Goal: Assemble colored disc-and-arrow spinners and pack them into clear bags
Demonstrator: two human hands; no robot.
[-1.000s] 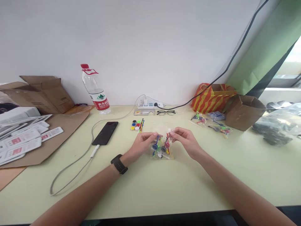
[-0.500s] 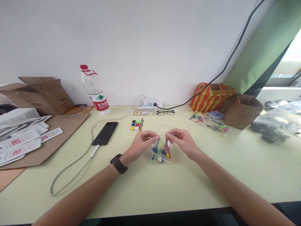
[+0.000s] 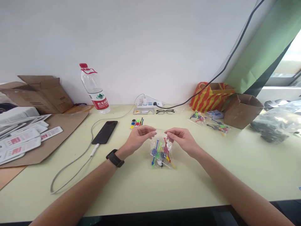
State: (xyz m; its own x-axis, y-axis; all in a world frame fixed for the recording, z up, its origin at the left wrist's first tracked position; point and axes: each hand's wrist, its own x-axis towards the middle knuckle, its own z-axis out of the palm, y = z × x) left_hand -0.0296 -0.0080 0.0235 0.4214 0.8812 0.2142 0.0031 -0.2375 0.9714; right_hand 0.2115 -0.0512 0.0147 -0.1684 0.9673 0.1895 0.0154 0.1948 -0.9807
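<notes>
A clear plastic bag [image 3: 162, 153] stands low over the table in front of me, with small coloured plastic pieces inside: arrow-tipped sticks and round discs in blue, green, red, yellow, white and black. My left hand [image 3: 140, 137], with a black watch [image 3: 115, 158] on its wrist, pinches the bag's upper left edge between thumb and fingers. At the upper right edge, my right hand [image 3: 180, 138] pinches the film the same way. Just beyond my left hand lie loose coloured discs [image 3: 133, 123] and sticks [image 3: 141, 121], partly hidden by the hand.
On the left are a phone [image 3: 104, 132] on a white cable, a water bottle [image 3: 99, 97], and cards [image 3: 21, 138] on cardboard. Glasses [image 3: 165, 111] and a power strip [image 3: 150, 104] sit by the wall. More filled bags [image 3: 218, 126] lie right, near a striped bag [image 3: 204, 98] and carton [image 3: 243, 111].
My left hand has shifted slightly up and left along the bag's top. The pieces hang lower in the bag, farther below my fingers.
</notes>
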